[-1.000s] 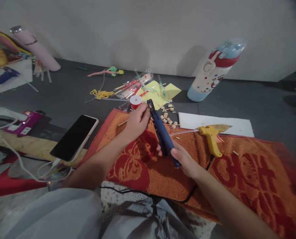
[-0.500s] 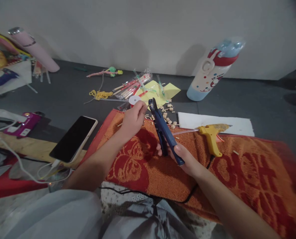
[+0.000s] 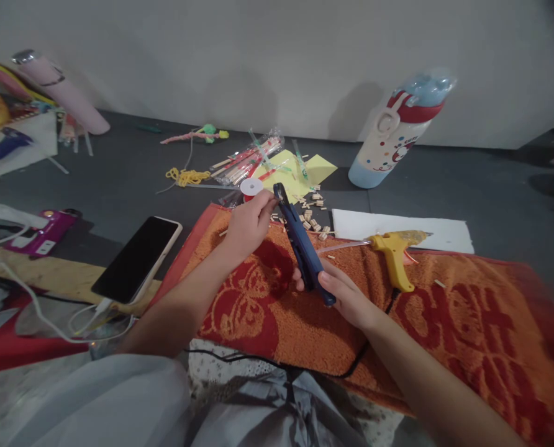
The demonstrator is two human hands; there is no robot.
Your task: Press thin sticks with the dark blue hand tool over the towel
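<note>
My right hand (image 3: 340,288) is wrapped round the handles of a dark blue cutting tool (image 3: 300,242), whose head points up and away. My left hand (image 3: 249,223) is pinched close beside the tool's head, its fingertips on something too small to make out. Both hands are above an orange and red towel (image 3: 323,329). Short cut pieces of wooden stick (image 3: 308,220) lie scattered just beyond the tool. A white spool (image 3: 251,187) stands behind my left hand.
On the towel's right lies a yellow glue gun (image 3: 398,254), by a white strip (image 3: 449,233). A bottle (image 3: 389,146) stands behind. Bagged sticks (image 3: 249,162), yellow paper (image 3: 321,171) and yellow yarn (image 3: 186,177) lie at the back. A phone (image 3: 140,257) and purple power block (image 3: 48,233) are left.
The blue tool and my right hand have shifted slightly left, and the tool's handles look closer together. My left hand has barely moved and stays at the tool's head.
</note>
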